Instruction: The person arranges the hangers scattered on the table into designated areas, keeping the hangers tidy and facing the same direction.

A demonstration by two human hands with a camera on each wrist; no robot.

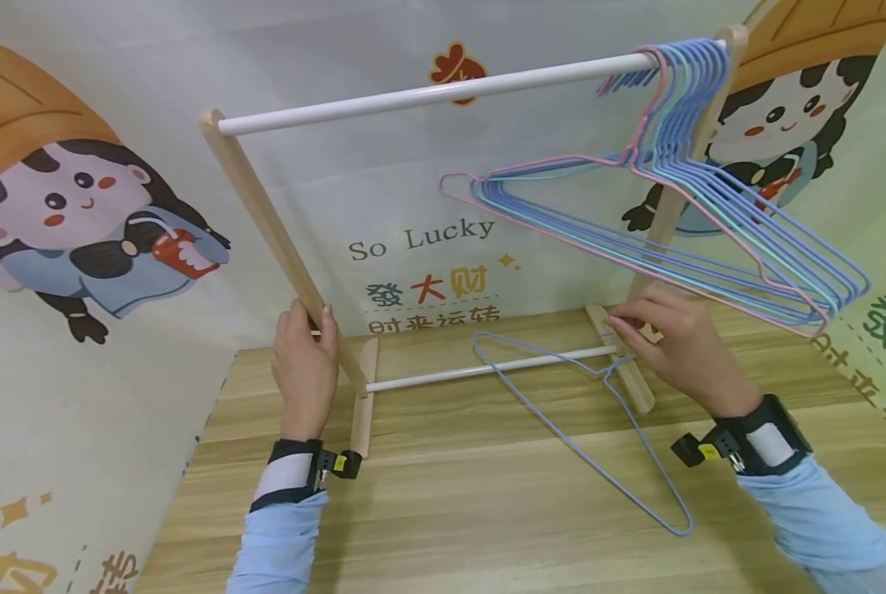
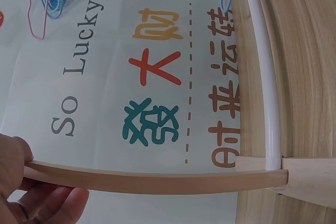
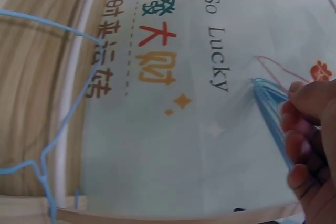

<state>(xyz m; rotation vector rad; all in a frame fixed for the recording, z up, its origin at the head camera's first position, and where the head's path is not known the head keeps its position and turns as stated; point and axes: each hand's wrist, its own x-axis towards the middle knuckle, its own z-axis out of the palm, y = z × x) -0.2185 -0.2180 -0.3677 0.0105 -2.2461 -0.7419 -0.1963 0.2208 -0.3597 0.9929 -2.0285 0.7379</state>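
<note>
My left hand grips the left wooden post of a clothes rack low down, fingers wrapped round it; the left wrist view shows the thumb and fingertips on either side of that post. My right hand is beside the lower part of the right post, fingers loosely curled, with nothing seen in them. Below its fingertips, a blue hanger lies across the lower white bar, its hook end by the right foot. In the right wrist view this hanger stands apart from the fingers.
Several blue and mint hangers with a pink one in front hang bunched at the right end of the top white bar. The rack stands on a wood-grain table against a printed backdrop.
</note>
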